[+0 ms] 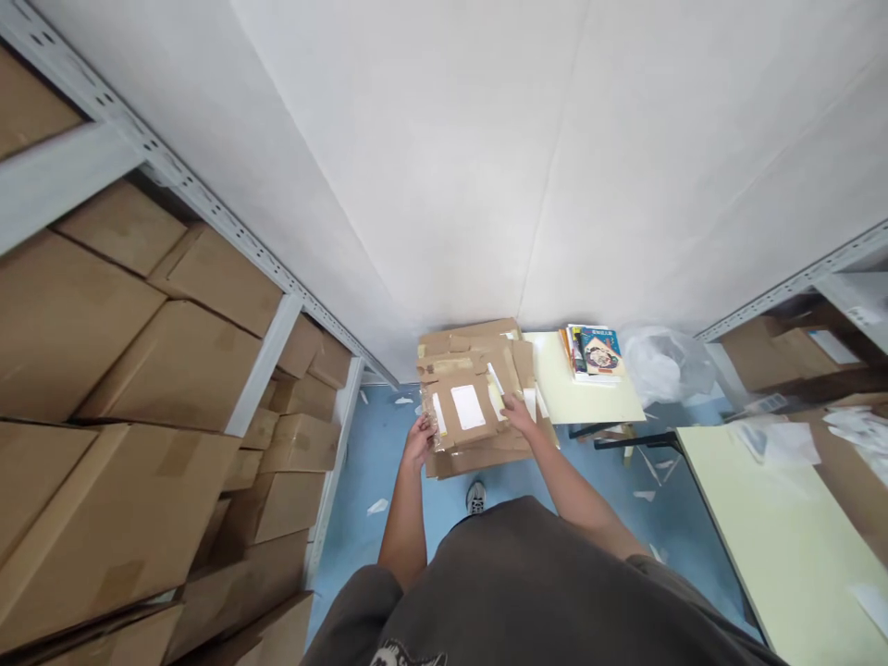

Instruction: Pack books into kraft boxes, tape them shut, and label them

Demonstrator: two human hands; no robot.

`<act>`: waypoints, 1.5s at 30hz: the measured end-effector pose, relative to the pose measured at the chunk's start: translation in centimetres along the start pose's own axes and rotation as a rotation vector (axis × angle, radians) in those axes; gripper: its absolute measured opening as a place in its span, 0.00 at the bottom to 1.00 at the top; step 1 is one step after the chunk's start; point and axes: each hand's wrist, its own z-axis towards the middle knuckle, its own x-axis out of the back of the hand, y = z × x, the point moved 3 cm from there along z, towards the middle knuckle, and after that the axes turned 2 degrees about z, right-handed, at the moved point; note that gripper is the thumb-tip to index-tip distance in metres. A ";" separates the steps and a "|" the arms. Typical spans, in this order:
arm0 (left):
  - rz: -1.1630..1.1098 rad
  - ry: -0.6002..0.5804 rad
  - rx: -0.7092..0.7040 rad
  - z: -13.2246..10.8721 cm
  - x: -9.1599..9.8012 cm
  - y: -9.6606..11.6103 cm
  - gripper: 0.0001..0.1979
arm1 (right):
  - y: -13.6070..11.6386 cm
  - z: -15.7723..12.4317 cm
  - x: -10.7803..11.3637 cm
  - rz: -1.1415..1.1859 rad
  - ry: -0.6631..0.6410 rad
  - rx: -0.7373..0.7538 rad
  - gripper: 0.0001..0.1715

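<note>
A flattened cardboard box (452, 435) with a white label lies on top of a stack of flattened cardboard (478, 460). My left hand (418, 441) grips its left edge, where clear tape or film shows. At the right side, my right hand (517, 413) has its fingers curled around the sheet's edge near a white and yellow strip. Several layers of brown cardboard stick out behind and below the top piece. The stack covers the left part of a pale yellow table (555, 393).
Books (598, 356) are piled on the table, beside a clear plastic bag (666, 363). Shelves with cardboard boxes (166, 361) rise on the left. Another pale table (756, 546) stands at right, near more shelving. Paper scraps (378, 506) litter the blue floor, and a wall closes off the front.
</note>
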 end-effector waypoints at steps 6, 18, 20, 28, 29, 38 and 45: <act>0.080 -0.030 -0.060 -2.6 -3.3 0.0 0.38 | 0.7 -2.4 5.0 0.297 0.027 -0.236 0.29; 0.468 -0.292 -0.192 -7.5 -21.7 -2.0 0.44 | 0.5 -13.8 24.4 0.597 0.146 -0.084 0.28; 0.506 -0.371 -0.203 -8.0 -26.9 -3.2 0.45 | 1.3 -17.0 28.8 0.637 0.227 -0.054 0.27; 0.679 -0.773 -0.157 -15.3 -49.7 -13.3 0.45 | 7.9 -34.1 44.7 0.724 0.641 0.040 0.30; 0.703 -0.826 -0.143 -16.6 -52.0 -14.8 0.45 | 8.9 -36.3 45.9 0.727 0.697 0.036 0.30; 0.939 -1.142 -0.120 -23.2 -67.6 -25.6 0.42 | 16.2 -48.1 50.5 0.788 1.109 -0.017 0.31; 0.985 -1.285 -0.030 -22.3 -74.9 -31.0 0.44 | 17.3 -48.6 51.9 0.824 1.262 -0.076 0.31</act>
